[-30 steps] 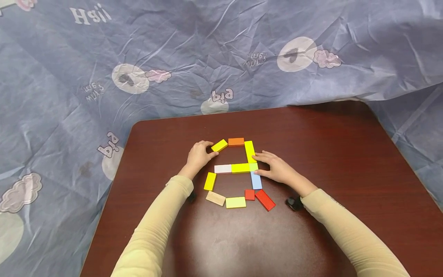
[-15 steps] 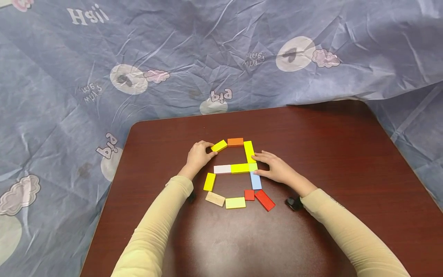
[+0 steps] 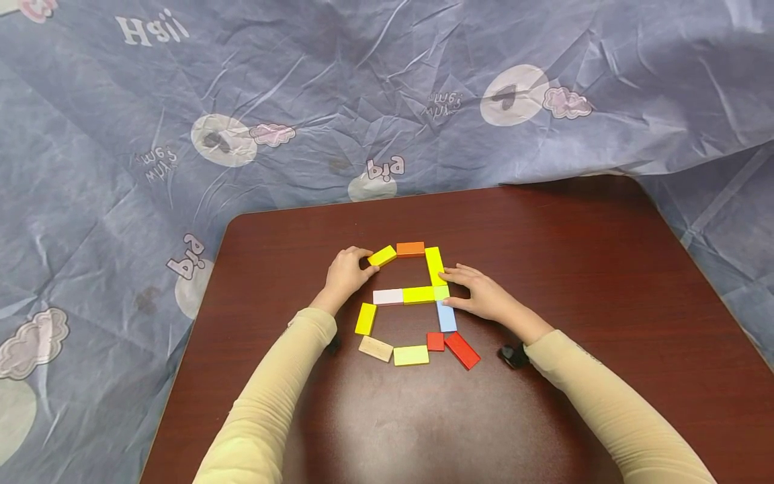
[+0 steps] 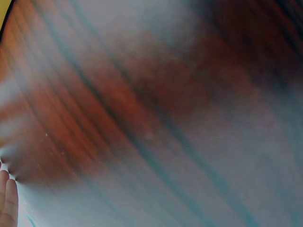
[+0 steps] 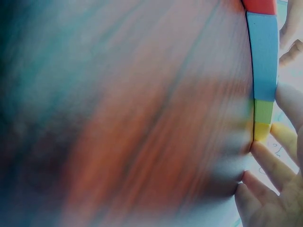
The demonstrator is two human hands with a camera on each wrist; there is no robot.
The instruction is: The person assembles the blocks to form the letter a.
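Flat wooden blocks form a figure like a rounded letter on the table. At its upper left, my left hand (image 3: pixel 347 275) holds the end of a yellow block (image 3: pixel 383 256) between thumb and forefinger. My right hand (image 3: pixel 484 294) has its fingers spread along the right side. Its fingertips touch the tall yellow block (image 3: pixel 435 265), and its thumb lies at the top of the blue block (image 3: pixel 447 317), by a small light green block (image 3: pixel 441 292). In the right wrist view, the fingers (image 5: pixel 272 165) are fairly straight. The left wrist view catches only fingertips (image 4: pixel 8 198).
An orange block (image 3: pixel 410 249) tops the figure. White (image 3: pixel 388 296) and yellow (image 3: pixel 418 295) blocks cross its middle. Below are yellow (image 3: pixel 365 318), plain wood (image 3: pixel 375 348), pale yellow (image 3: pixel 411 355) and two red blocks (image 3: pixel 462 351). A patterned cloth (image 3: pixel 338 87) hangs behind the table (image 3: pixel 544 417).
Both hands and the blocks stay in practically the same places. The head view has shifted very slightly.
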